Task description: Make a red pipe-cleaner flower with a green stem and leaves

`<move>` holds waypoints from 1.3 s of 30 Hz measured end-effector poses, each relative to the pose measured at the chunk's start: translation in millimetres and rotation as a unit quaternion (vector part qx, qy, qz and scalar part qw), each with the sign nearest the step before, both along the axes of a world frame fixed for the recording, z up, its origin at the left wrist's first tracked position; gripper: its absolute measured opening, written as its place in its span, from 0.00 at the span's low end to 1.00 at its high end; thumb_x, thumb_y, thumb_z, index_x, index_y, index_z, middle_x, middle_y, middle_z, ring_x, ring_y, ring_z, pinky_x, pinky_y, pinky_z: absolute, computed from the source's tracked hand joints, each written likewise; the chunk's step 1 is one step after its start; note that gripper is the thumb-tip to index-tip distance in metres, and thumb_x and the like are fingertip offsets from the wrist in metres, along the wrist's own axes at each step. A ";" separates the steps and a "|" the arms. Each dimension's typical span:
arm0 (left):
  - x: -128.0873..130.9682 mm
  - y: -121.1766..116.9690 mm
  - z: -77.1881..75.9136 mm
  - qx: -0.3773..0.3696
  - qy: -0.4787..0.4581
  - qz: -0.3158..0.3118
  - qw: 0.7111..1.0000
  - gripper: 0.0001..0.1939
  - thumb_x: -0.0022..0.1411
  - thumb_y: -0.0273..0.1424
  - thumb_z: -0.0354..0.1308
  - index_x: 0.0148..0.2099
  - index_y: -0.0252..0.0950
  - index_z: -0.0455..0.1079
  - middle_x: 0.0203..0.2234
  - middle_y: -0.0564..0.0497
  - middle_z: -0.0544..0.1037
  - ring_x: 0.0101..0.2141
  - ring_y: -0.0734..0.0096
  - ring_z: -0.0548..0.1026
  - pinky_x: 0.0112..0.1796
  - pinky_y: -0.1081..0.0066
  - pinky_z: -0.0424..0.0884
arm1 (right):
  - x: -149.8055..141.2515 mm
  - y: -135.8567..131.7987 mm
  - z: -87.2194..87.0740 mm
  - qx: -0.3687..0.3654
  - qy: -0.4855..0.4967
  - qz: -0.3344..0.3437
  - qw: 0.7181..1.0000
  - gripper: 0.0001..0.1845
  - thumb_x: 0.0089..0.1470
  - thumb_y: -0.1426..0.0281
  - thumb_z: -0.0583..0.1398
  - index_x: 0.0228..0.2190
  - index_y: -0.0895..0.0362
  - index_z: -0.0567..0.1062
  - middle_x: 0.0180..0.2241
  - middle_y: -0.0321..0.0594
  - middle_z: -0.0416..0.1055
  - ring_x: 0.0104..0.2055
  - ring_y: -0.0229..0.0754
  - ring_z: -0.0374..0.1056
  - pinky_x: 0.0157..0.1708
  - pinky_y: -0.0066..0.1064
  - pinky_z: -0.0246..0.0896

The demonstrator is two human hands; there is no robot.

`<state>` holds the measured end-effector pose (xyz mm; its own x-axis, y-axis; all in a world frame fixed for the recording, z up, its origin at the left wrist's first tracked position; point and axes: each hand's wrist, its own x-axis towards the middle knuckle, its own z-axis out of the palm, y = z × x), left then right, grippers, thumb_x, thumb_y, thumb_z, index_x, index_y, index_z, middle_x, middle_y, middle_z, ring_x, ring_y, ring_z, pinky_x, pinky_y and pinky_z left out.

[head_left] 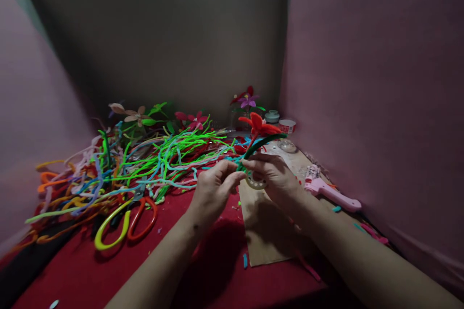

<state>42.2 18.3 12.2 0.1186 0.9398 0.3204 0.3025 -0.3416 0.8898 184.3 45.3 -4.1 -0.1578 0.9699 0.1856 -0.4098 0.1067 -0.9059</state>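
A red-orange pipe-cleaner flower (261, 126) with a long dark green leaf (264, 143) stands up from between my two hands. My left hand (216, 182) is closed, its thumb and fingertips pinched at the lower end of the stem. My right hand (276, 177) is closed around the base of the green leaf, close to the left fingertips. Under the right fingers hangs a pale ring-shaped spool (256, 183) with holes round it, partly hidden by the hand. The stem's lower end is covered by my fingers.
Loose pipe cleaners (170, 154) heap up at the left. Scissors (127, 219) with yellow and red handles lie before them on the red cloth (213, 270). A pink glue gun (333, 193) rests right of a cardboard sheet (270, 236). Finished flowers (248, 100) stand behind.
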 end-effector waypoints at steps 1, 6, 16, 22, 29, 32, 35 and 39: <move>1.2 -0.5 -1.6 0.030 0.029 0.024 0.999 0.06 0.54 0.31 0.56 0.27 0.34 0.67 0.15 0.56 0.66 0.18 0.81 0.63 0.21 0.79 0.61 | -0.3 -0.5 -0.7 0.008 -0.017 -0.003 1.000 0.08 0.39 0.69 0.65 0.19 0.60 0.72 0.16 0.29 0.58 0.18 0.28 0.48 0.19 0.26 0.40; 1.3 3.5 -7.0 -0.076 -0.084 0.001 0.994 0.09 0.55 0.33 0.54 0.26 0.35 0.63 0.14 0.57 0.65 0.13 0.82 0.61 0.14 0.80 0.56 | -5.7 -3.9 1.2 -0.013 0.011 0.036 0.999 0.10 0.37 0.67 0.66 0.20 0.60 0.74 0.16 0.30 0.59 0.18 0.28 0.48 0.19 0.26 0.40; -8.0 6.5 -5.7 -0.269 -0.307 -0.196 0.891 0.07 0.55 0.31 0.56 0.29 0.33 0.63 0.15 0.60 0.60 0.10 0.89 0.48 0.08 0.85 0.52 | -1.8 1.7 0.8 -0.003 0.023 0.086 0.996 0.10 0.33 0.68 0.68 0.23 0.60 0.77 0.19 0.35 0.68 0.20 0.31 0.58 0.21 0.25 0.48; -15.4 9.1 -1.3 -0.302 -0.261 -0.253 0.881 0.07 0.55 0.32 0.55 0.30 0.32 0.64 0.15 0.61 0.59 0.09 0.89 0.45 0.07 0.82 0.52 | -4.6 -4.7 3.8 0.038 0.020 0.075 0.996 0.08 0.35 0.68 0.67 0.21 0.59 0.77 0.21 0.35 0.69 0.23 0.32 0.60 0.25 0.26 0.54; -2.7 2.4 -1.1 0.017 0.013 0.007 1.000 0.09 0.52 0.32 0.57 0.23 0.35 0.65 0.12 0.58 0.63 0.15 0.82 0.61 0.18 0.80 0.59 | -4.3 -5.0 3.7 0.039 -0.065 -0.032 0.997 0.08 0.39 0.67 0.64 0.21 0.60 0.76 0.17 0.33 0.64 0.19 0.30 0.53 0.21 0.26 0.47; -3.8 3.4 0.0 -0.055 -0.031 -0.023 0.998 0.11 0.55 0.34 0.54 0.23 0.35 0.62 0.12 0.59 0.63 0.12 0.82 0.59 0.13 0.80 0.55 | -2.5 -2.1 1.3 0.058 -0.095 -0.006 0.994 0.10 0.42 0.66 0.62 0.23 0.61 0.77 0.16 0.32 0.61 0.19 0.30 0.50 0.20 0.26 0.44; -8.7 6.2 1.1 -0.144 -0.112 -0.084 0.980 0.10 0.54 0.34 0.54 0.25 0.34 0.62 0.13 0.59 0.64 0.10 0.83 0.58 0.10 0.80 0.54 | -1.4 -0.3 0.7 0.060 -0.097 0.031 0.993 0.10 0.43 0.66 0.61 0.24 0.61 0.77 0.17 0.33 0.63 0.19 0.30 0.51 0.20 0.26 0.44; -14.1 9.7 -0.8 -0.203 -0.181 -0.136 0.952 0.09 0.54 0.33 0.56 0.26 0.33 0.63 0.13 0.59 0.64 0.09 0.86 0.56 0.09 0.83 0.53 | -0.7 0.9 1.7 0.038 -0.075 0.047 0.995 0.09 0.41 0.67 0.63 0.23 0.61 0.76 0.18 0.33 0.65 0.18 0.29 0.51 0.20 0.26 0.45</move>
